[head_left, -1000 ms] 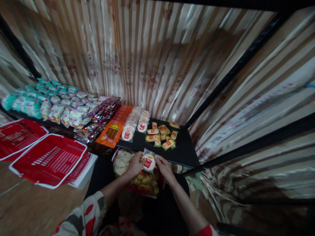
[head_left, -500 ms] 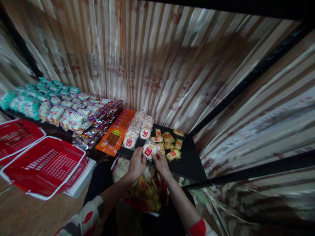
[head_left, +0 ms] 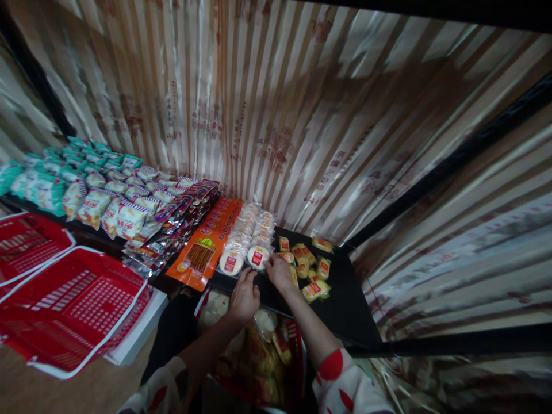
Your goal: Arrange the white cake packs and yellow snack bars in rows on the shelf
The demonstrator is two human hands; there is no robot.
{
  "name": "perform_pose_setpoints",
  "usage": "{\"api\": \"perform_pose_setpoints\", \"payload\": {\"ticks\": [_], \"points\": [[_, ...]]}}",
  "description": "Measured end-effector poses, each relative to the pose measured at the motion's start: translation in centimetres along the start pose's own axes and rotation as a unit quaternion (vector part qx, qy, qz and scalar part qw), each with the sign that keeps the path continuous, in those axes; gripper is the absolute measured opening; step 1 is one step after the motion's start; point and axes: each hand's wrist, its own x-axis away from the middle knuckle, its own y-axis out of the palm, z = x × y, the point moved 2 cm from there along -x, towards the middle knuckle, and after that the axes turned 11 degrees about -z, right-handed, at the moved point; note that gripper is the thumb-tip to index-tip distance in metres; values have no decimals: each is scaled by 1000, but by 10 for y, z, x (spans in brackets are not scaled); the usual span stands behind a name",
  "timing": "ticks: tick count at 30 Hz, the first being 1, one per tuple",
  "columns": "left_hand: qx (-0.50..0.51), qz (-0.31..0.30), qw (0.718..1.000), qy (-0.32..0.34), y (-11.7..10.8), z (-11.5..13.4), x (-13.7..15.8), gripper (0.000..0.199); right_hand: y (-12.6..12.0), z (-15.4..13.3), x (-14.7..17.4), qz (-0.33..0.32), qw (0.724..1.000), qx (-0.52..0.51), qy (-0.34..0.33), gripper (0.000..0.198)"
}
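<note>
A clear packet of round white crackers (head_left: pixel 257 257) with a red label lies at the front of the right-hand row on the black shelf (head_left: pixel 345 305). My right hand (head_left: pixel 279 272) pinches its right edge, fingers closed. At its lower left corner is my left hand (head_left: pixel 245 296), thumb and fingers apart and partly bent, holding nothing visible. A matching cracker packet (head_left: pixel 230 262) heads the row to the left. Below my forearms a red basket (head_left: pixel 297 345) holds more cracker packets and several yellow-wrapped snacks (head_left: pixel 263 356).
Loose yellow snack packs (head_left: pixel 316 290) lie right of the crackers. To the left are an orange snack bag (head_left: pixel 200 250), dark shiny packets (head_left: pixel 181 221), white bags (head_left: pixel 129 218) and teal bags (head_left: pixel 50 192). Red shopping baskets (head_left: pixel 86 305) stand at lower left; a striped curtain (head_left: pixel 267 103) hangs behind.
The cracker packet has moved forward from between my hands to the front of the right row. My left hand has drawn off it; the right stays at its edge. The view shifted slightly.
</note>
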Motion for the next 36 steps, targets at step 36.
{"api": "perform_pose_setpoints", "payload": {"ticks": [36], "points": [[-112,-20,993,43,14,-2,-31,46,3,-1,-9,48,998,-2,29,38]]}}
